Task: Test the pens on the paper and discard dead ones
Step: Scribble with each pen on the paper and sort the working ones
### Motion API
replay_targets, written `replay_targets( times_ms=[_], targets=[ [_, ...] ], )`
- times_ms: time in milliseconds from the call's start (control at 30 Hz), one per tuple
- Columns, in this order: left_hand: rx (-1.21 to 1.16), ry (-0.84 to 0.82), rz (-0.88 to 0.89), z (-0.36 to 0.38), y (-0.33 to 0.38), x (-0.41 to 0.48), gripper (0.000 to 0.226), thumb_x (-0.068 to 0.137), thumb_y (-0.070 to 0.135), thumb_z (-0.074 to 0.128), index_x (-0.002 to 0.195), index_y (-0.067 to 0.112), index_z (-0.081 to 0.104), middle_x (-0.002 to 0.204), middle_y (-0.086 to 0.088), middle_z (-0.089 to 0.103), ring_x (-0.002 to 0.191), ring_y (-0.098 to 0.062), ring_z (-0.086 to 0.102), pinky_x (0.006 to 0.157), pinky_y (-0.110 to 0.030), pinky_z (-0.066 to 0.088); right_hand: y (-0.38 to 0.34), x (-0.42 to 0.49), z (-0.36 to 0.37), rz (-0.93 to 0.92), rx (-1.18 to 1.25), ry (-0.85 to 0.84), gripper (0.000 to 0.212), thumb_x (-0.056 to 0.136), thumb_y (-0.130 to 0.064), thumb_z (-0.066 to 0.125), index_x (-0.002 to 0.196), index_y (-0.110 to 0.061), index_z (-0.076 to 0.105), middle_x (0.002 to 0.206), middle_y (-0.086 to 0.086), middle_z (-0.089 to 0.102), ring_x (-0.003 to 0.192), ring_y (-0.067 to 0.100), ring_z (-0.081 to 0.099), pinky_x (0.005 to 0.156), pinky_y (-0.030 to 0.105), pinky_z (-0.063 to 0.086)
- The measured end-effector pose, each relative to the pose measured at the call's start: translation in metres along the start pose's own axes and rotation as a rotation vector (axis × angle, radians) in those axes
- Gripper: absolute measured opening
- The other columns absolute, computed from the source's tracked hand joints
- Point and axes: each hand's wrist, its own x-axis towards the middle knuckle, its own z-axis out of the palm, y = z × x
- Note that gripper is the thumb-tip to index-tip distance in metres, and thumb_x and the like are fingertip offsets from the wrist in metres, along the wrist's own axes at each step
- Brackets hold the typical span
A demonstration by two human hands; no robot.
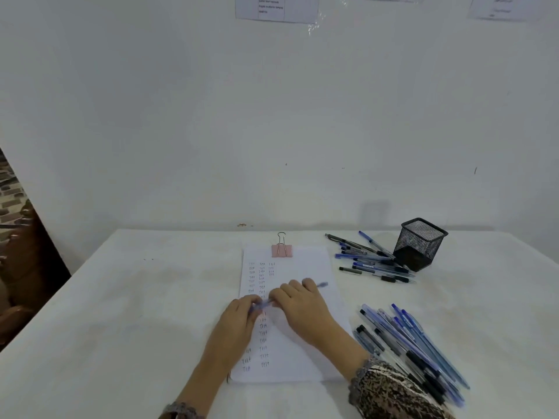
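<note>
Pen [266, 304] held level over the paper [302, 352], near centre: left hand [239, 316] pinches one end, right hand [298, 300] curls round the barrel, apparently to pull its cap off before a test scribble.

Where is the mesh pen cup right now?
Head view: mesh pen cup stands far right on the table, near the wall, with scattered pens just left of it, right of the clipped paper.

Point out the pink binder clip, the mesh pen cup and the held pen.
pink binder clip [282, 251]: head view, pink body.
mesh pen cup [419, 245]: head view, mesh wall.
held pen [322, 284]: head view, blue far end.
</note>
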Motion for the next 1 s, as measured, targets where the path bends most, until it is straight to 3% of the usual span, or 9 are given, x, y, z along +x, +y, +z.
replay_targets(
  times_ms=[100,167,267,333,433,633,1000],
  targets=[
    [-0.002,0.000,-0.034,-0.002,0.004,-0.002,0.025,0.098,0.027,0.035,0.117,0.022,0.051,0.096,0.014,0.047,0.094,-0.005,0.046,0.077,-0.015,0.035,0.007,0.005,-0.008,0.124,0.090,0.033,0.014,0.086,-0.018,0.042,0.087,-0.027,0.053,0.074,-0.013,0.061,0.065,0.011,0.059,0.074,0.029,0.025],
    [0.002,0.000,-0.024,-0.003,0.005,-0.002,0.025,0.098,0.027,0.035,0.116,0.023,0.051,0.095,0.016,0.046,0.096,-0.004,0.047,0.078,-0.013,0.033,0.007,0.009,-0.023,0.385,0.462,0.137,0.013,0.095,-0.018,0.041,0.094,-0.026,0.051,0.084,-0.009,0.067,0.073,0.010,0.064,0.084,0.025,0.034],
    [0.014,-0.011,-0.018,-0.003,0.006,-0.001,0.026,0.099,0.027,0.035,0.118,0.020,0.051,0.101,0.011,0.048,0.098,-0.005,0.047,0.080,-0.012,0.032,-0.006,0.012,-0.040,0.844,1.227,0.291,0.016,0.101,-0.008,0.033,0.097,-0.021,0.041,0.094,0.000,0.068,0.077,0.011,0.066,0.077,0.021,0.052],
    [0.028,-0.025,-0.023,-0.003,0.005,-0.001,0.028,0.099,0.027,0.034,0.120,0.019,0.050,0.103,0.007,0.050,0.099,-0.009,0.048,0.079,-0.014,0.034,-0.015,0.010,-0.038,1.011,1.415,0.329,0.013,0.101,-0.006,0.031,0.096,-0.016,0.038,0.096,0.007,0.065,0.078,0.015,0.068,0.072,0.024,0.055],
    [0.034,-0.029,-0.027,-0.003,0.003,-0.001,0.028,0.098,0.028,0.034,0.119,0.019,0.050,0.103,0.005,0.052,0.098,-0.010,0.049,0.079,-0.017,0.037,-0.022,0.007,-0.031,1.131,1.545,0.345,0.012,0.100,-0.006,0.033,0.094,-0.015,0.037,0.094,0.010,0.063,0.080,0.018,0.069,0.070,0.026,0.057],
    [0.038,-0.027,-0.022,-0.003,0.004,-0.001,0.027,0.099,0.029,0.034,0.118,0.020,0.050,0.101,0.008,0.048,0.096,-0.006,0.047,0.078,-0.012,0.034,-0.017,0.005,-0.032,1.193,1.644,0.502,0.016,0.100,-0.005,0.031,0.091,-0.017,0.036,0.089,0.011,0.062,0.078,0.021,0.068,0.070,0.028,0.058],
    [0.047,-0.030,-0.026,-0.001,0.001,0.000,0.026,0.098,0.031,0.035,0.116,0.022,0.052,0.101,0.011,0.049,0.094,-0.002,0.043,0.079,-0.010,0.032,-0.011,-0.002,-0.026,1.190,1.763,0.399,0.013,0.101,-0.009,0.032,0.090,-0.015,0.036,0.087,0.011,0.062,0.075,0.020,0.070,0.070,0.030,0.059]
  ],
)
